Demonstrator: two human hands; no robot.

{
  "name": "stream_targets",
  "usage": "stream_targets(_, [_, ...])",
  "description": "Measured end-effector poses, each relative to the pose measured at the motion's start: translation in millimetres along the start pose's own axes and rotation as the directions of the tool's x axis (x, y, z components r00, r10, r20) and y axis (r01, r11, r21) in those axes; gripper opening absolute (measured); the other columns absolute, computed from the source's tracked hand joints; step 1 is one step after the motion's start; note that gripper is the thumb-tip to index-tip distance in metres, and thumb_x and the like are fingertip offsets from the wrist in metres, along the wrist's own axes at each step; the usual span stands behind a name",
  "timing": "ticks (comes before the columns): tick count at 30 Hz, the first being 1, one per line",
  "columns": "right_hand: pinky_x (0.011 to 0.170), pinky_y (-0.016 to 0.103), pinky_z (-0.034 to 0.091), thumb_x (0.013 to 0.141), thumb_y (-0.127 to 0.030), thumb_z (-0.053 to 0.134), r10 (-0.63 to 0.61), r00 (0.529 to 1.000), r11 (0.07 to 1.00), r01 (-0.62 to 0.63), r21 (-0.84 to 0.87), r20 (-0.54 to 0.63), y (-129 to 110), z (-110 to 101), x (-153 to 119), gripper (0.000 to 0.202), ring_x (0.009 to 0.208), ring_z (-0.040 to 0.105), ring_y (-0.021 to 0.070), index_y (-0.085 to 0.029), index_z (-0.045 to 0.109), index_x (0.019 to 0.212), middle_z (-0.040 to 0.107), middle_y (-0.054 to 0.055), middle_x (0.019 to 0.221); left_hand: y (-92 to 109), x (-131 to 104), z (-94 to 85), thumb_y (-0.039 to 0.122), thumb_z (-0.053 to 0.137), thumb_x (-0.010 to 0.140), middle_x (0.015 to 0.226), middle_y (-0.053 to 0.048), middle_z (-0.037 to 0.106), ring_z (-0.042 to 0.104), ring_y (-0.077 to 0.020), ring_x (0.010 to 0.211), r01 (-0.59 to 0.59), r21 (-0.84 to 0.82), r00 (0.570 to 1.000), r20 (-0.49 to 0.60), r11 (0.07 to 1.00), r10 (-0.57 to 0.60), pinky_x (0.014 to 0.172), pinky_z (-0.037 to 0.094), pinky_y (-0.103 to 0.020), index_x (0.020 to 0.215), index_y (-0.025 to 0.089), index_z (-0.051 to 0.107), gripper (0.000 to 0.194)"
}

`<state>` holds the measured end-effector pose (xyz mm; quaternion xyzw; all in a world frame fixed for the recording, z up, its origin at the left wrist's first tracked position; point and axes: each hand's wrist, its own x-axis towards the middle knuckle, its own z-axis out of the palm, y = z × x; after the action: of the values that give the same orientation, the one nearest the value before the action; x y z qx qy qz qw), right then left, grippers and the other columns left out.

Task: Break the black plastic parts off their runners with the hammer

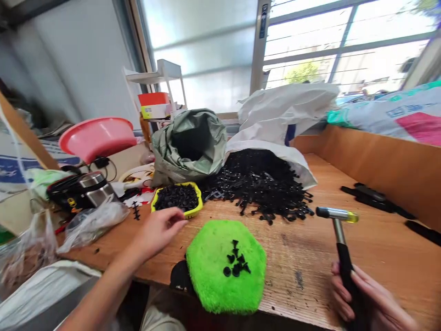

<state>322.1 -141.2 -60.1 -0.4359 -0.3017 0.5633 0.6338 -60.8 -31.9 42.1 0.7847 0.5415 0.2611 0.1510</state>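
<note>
My right hand [354,294] is wrapped around the black grip of a small mallet [339,232], holding it upright at the right. The mallet's metal head has one black face and one yellow face. My left hand [165,230] is beside the front of a yellow basket [200,207] filled with small black plastic parts [177,196]. Its fingers are loosely bent, with a gap between thumb and forefinger, and nothing shows in them. In front of me, a fuzzy green hexagonal pad [210,280] carries several black mushroom-shaped pieces [236,269].
Behind the pad, a heap of black parts [265,184] spills from a white sack [285,112]. An open grey-green sack [158,151] stands left of it. Further left are a pink basin [96,138] and a plastic bag [99,220]. A wooden side board [379,156] borders the right.
</note>
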Motion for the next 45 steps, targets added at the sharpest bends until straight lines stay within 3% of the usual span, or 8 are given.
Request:
stream_targets(5, [0.040,0.022,0.034,0.077,-0.041,0.061,-0.058,0.997,0.996,0.061,0.059,-0.055,-7,14,-9,0.022,0.041,0.042,0.0095,-0.020,0.060,0.081,0.050,-0.002,0.055,62,113,93.3,0.031,0.060,0.070,0.076,-0.004,0.065,0.059,-0.0169,0.071,-0.129,-0.060,0.988,0.073,0.990,0.134,0.065,0.044,-0.026,0.082,0.016,0.060,0.020])
stream_targets(11, [0.041,0.022,0.033,0.075,-0.039,0.063,-0.070,0.994,0.993,0.078,0.093,-0.088,-9,10,-8,0.020,0.043,0.043,0.0096,-0.021,0.059,0.081,0.049,-0.002,0.056,82,157,145.3,0.004,0.064,0.053,0.078,-0.007,0.066,0.060,-0.0242,0.086,-0.043,-0.148,0.994,0.090,0.988,0.056,0.077,0.044,-0.032,0.072,0.017,0.060,0.023])
stream_targets(19, [0.043,0.024,0.038,0.073,-0.039,0.063,0.008,0.998,0.995,-0.002,0.102,-0.062,-10,5,-8,0.019,0.046,0.045,0.0123,-0.023,0.061,0.083,0.050,0.000,0.057,60,115,99.9,0.012,0.058,0.068,0.071,-0.002,0.064,0.063,-0.0146,0.066,0.170,-0.441,0.985,0.117,0.881,-0.131,0.062,0.049,-0.026,0.091,0.014,0.057,0.023])
stream_targets(24, [0.038,0.025,0.038,0.066,-0.038,0.067,0.066,0.989,0.996,-0.058,0.066,-0.133,-7,1,-4,0.021,0.041,0.043,0.0134,-0.024,0.060,0.081,0.049,-0.001,0.053,31,48,68.2,0.024,0.073,0.057,0.067,-0.001,0.064,0.060,-0.0111,0.056,0.337,-0.802,0.936,0.232,0.493,-0.264,0.056,0.047,-0.023,0.089,0.014,0.058,0.037])
stream_targets(29, [0.036,0.024,0.038,0.066,-0.037,0.066,0.074,0.986,0.997,-0.068,0.043,-0.152,-8,8,-4,0.020,0.041,0.043,0.0133,-0.024,0.060,0.080,0.048,-0.001,0.052,7,1,51.9,0.025,0.067,0.066,0.079,-0.004,0.069,0.063,-0.0142,0.072,0.076,-0.594,0.982,-0.095,0.801,-0.164,0.070,0.049,-0.026,0.088,0.015,0.066,0.024])
stream_targets(32, [0.037,0.024,0.038,0.065,-0.038,0.066,0.059,0.987,0.998,-0.060,-0.007,-0.147,-12,13,-7,0.021,0.041,0.044,0.0133,-0.023,0.060,0.079,0.048,-0.001,0.052,3,-15,48.4,0.022,0.055,0.076,0.088,-0.006,0.071,0.064,-0.0163,0.081,-0.069,-0.361,0.997,-0.063,0.930,0.050,0.075,0.049,-0.028,0.091,0.017,0.068,0.020])
stream_targets(36, [0.037,0.024,0.039,0.063,-0.039,0.069,0.022,0.990,0.998,-0.029,-0.052,-0.138,-14,18,-10,0.023,0.040,0.044,0.0126,-0.023,0.061,0.078,0.049,-0.001,0.052,2,-25,51.5,0.009,0.044,0.075,0.095,-0.004,0.070,0.063,-0.0152,0.089,-0.255,-0.244,0.964,0.008,0.936,0.265,0.082,0.048,-0.027,0.086,0.019,0.069,0.029])
stream_targets(45, [0.039,0.023,0.038,0.073,-0.034,0.065,0.016,0.998,0.999,-0.018,-0.031,-0.069,-11,18,-9,0.015,0.042,0.045,0.0122,-0.021,0.063,0.080,0.050,0.000,0.055,17,-14,49.2,0.018,0.051,0.078,0.088,-0.005,0.067,0.058,-0.0183,0.084,-0.310,0.010,0.950,-0.017,0.951,0.311,0.080,0.043,-0.032,0.084,0.018,0.067,0.018])
